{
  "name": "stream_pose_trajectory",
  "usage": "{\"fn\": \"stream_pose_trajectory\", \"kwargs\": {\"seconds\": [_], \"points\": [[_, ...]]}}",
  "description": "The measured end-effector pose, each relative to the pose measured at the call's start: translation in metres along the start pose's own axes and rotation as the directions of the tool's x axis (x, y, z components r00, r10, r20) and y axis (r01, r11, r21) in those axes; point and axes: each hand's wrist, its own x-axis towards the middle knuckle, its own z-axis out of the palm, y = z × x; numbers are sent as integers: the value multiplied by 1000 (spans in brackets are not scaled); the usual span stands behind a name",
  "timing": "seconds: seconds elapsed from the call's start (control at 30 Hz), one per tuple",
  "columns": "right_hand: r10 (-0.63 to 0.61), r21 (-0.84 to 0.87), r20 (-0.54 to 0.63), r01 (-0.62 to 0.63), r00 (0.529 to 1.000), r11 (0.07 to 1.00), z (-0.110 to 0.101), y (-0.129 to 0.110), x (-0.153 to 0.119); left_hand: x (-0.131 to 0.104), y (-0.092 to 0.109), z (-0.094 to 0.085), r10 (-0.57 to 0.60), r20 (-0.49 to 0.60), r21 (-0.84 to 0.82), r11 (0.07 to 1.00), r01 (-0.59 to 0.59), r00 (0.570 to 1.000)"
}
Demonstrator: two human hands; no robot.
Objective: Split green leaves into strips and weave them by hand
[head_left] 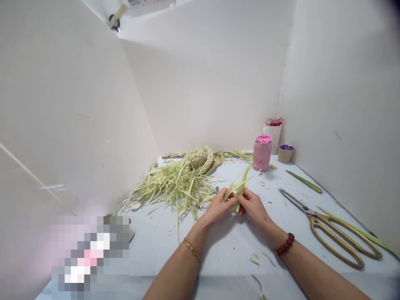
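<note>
Both my hands meet over the middle of the table, thumbs and fingertips pinched together. My left hand [221, 205] is closed on thin pale leaf strips that fan out above it. A yellow-green leaf stalk [244, 180] stands up between the hands, its lower end gripped by my right hand [252, 206]. The fingers partly hide where the strips and the stalk meet. To the left of my hands lies a loose heap of shredded leaf strips [178, 183], with a coiled braided straw roll [200, 159] behind it.
Large gold-handled scissors [331, 231] lie at right, near a green leaf piece [304, 181] and a long stalk [359, 231]. A pink bottle [262, 154], a white cup [272, 135] of red strips and a small tub [286, 155] stand behind. White walls enclose the table.
</note>
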Motion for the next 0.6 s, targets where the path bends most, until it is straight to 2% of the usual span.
{"fn": "stream_pose_trajectory", "kwargs": {"seconds": [0.1,0.23,0.4,0.6], "points": [[26,67,3,-27,1000,997,-1,-1,3,2,-4,1,14,-53,37,999,-12,999],[64,142,38,-69,997,987,-1,-1,5,2,-5,2,-32,-78,43,998,36,996],[69,228,-48,-56,996,972,-4,-4,5,0,-1,5,-91,46,-37,995,92,995],[90,333,-192,-21,977,943,-19,-5,14,-4,4,5,-132,121,-16,991,135,984]]}}
